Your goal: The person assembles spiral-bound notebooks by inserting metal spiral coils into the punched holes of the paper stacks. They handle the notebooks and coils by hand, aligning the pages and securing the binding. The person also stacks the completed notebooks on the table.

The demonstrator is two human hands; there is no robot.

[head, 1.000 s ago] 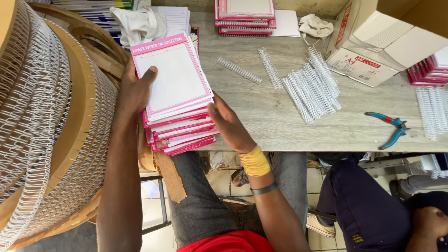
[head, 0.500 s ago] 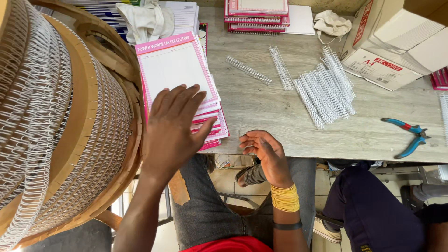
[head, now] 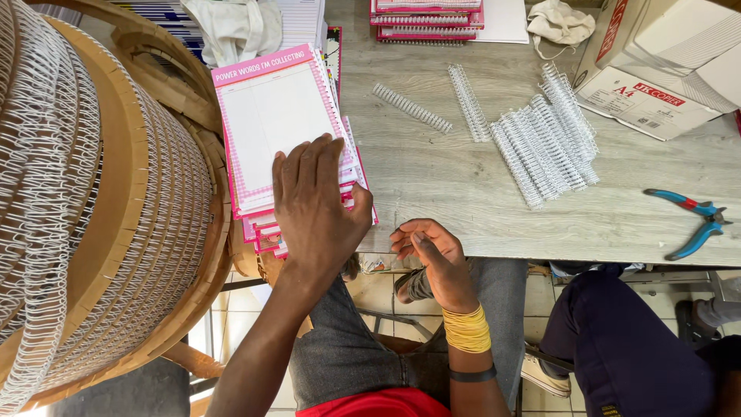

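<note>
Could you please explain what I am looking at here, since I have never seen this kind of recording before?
This is one view from a camera worn on a person's head, looking down at their own bare hands. The left hand lies flat on a stack of pink-edged notepads at the edge of a grey wooden table. The right hand, with yellow bands at the wrist, hovers empty at the table's edge. On the table lie white wire binding combs, blue-handled pliers, a cardboard box and more notepads. At left stands a large spool of white binding wire.
</note>
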